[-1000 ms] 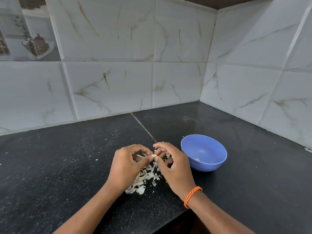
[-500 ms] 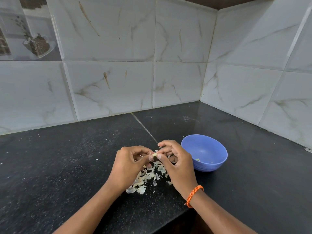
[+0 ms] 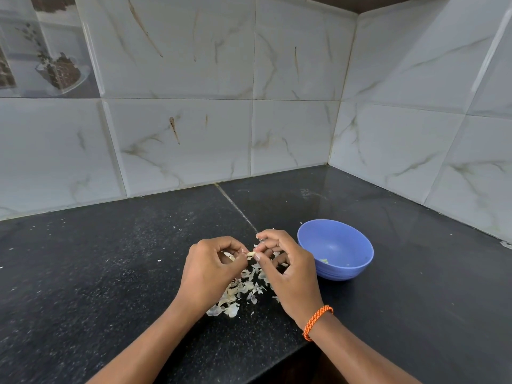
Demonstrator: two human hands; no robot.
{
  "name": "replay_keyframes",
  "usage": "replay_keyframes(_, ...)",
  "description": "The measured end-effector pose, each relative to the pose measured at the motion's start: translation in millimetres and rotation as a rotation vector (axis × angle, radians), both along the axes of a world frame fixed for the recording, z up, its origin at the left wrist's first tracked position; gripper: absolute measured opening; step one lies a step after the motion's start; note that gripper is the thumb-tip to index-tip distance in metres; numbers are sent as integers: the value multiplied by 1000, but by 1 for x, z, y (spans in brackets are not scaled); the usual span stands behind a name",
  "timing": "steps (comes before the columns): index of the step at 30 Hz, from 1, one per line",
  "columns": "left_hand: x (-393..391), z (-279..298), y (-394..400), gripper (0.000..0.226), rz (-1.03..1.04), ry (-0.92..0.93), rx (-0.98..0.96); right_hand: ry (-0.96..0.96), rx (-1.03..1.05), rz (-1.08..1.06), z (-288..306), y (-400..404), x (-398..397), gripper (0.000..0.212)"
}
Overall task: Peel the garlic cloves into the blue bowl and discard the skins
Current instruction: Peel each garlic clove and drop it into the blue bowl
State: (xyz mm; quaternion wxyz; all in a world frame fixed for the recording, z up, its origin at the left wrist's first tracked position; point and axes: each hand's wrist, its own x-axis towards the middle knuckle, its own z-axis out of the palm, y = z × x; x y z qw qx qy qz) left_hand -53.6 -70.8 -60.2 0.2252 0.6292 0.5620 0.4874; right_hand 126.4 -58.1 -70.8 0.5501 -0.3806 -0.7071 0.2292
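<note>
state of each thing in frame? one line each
garlic clove: pinched between the fingertips of both hands, above the skins
left hand: fingers curled, pinching the clove
right hand: fingers curled, pinching the clove
blue bowl: upright on the counter, a few small bits inside
garlic skins: loose pile on the counter under the hands
counter: dusted with pale specks

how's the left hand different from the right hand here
The right hand has an orange braided band at its wrist; the left hand has a bare wrist. The right hand lies next to the blue bowl; the left hand lies farther from it, on the other side of the pile of skins. Both have curled fingers and pinch the same garlic clove above the black counter.
</note>
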Motion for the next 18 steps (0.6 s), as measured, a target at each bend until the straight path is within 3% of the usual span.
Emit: replay_keyframes(18,1,-4,2,12,-133,-319,-121,193,-176,127,-2,6,3,26)
